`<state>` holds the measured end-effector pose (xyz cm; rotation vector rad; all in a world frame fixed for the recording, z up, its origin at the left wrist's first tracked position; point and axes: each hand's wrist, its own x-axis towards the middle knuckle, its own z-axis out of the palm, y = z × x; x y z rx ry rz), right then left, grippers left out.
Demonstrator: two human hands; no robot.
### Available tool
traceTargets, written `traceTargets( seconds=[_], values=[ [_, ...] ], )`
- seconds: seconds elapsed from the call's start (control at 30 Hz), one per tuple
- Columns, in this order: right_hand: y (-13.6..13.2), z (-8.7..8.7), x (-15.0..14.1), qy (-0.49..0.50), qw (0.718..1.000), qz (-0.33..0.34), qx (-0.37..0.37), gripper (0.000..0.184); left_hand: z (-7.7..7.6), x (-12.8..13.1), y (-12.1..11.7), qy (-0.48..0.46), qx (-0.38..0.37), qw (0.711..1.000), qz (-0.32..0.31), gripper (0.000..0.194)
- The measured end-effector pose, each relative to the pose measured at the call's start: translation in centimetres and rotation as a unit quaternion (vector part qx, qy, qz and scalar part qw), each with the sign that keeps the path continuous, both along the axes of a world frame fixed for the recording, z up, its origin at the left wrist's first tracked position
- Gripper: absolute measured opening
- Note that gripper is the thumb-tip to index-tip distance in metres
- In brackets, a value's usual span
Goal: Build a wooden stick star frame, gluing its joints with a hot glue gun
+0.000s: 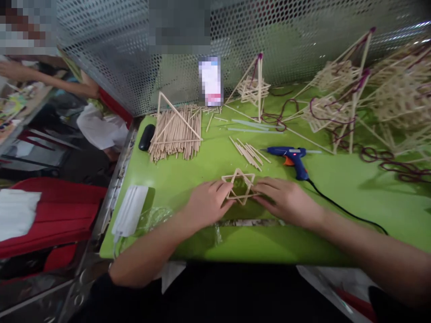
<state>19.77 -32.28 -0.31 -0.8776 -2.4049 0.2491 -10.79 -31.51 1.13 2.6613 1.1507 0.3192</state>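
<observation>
Left hand (pixel 209 200) and right hand (pixel 287 197) pinched tan wooden-stick star (pixel 241 197), probably light, fragile, by side tips near green bench (pixel 353 190) front edge.

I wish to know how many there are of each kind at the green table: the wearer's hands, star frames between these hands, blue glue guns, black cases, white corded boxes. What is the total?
Hands (left hand, right hand): 2
Star frame between them: 1
Blue glue gun: 1
Black case: 1
White corded box: 1
Total: 6
</observation>
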Motion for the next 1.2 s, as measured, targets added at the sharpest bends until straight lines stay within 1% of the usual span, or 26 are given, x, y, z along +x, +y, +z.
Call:
traceTargets(
  seconds=[0.13, 0.3, 0.37, 0.47, 0.53, 0.57, 0.63, 0.73, 0.8, 0.87, 1.03, 1.2],
  values=[
    [0.0, 0.3, -0.2, 0.020, 1.000, -0.004, 0.004, 0.018, -0.1, -0.3, 0.0, -0.048, 0.030, 0.998, -0.019, 0.026],
    [-0.1, 0.7, -0.3, 0.039, 0.998, -0.012, -0.038, 0.024, -0.5, -0.3, -0.1, -0.109, 0.012, 0.994, -0.018, 0.025],
    [-0.1, 0.6, -0.2, 0.054, 0.997, -0.015, -0.061, 0.030, -0.6, -0.4, 0.1, -0.110, 0.007, 0.994, -0.015, 0.024],
    [-0.3, 0.4, 0.0, 0.072, 0.993, -0.017, -0.087, 0.044, -0.7, -0.6, 0.4, -0.108, 0.004, 0.994, -0.019, 0.024],
    [-0.5, 0.1, 0.1, 0.077, 0.992, -0.015, -0.099, 0.052, -0.9, -0.8, 0.6, -0.113, -0.013, 0.993, -0.012, 0.027],
    [-0.5, 0.0, 0.0, 0.078, 0.992, -0.017, -0.102, 0.053, -1.0, -0.9, 0.7, -0.114, -0.024, 0.993, -0.006, 0.030],
    [-0.5, -0.2, -0.1, 0.078, 0.992, -0.024, -0.096, 0.049, -1.1, -1.0, 0.9, -0.115, -0.045, 0.992, 0.006, 0.034],
    [-0.3, -0.3, -0.3, 0.072, 0.994, -0.032, -0.069, 0.034, -1.2, -1.0, 1.1, -0.117, -0.058, 0.991, 0.015, 0.034],
    [-0.2, -0.3, -0.4, 0.066, 0.996, -0.029, -0.049, 0.025, -1.3, -1.0, 1.1, -0.134, -0.042, 0.990, 0.008, 0.031],
    [-0.2, -0.1, -0.3, 0.058, 0.997, -0.027, -0.033, 0.020, -1.5, -1.0, 1.1, -0.153, -0.024, 0.988, -0.002, 0.027],
    [-0.3, 0.1, -0.1, 0.041, 0.998, -0.025, -0.031, 0.019, -1.9, -1.0, 1.3, -0.181, -0.029, 0.983, -0.004, 0.024],
    [-0.3, 0.0, 0.0, 0.061, 0.997, -0.021, -0.037, 0.026, -2.0, -1.0, 1.7, -0.193, -0.022, 0.981, -0.019, 0.021]
  ],
)
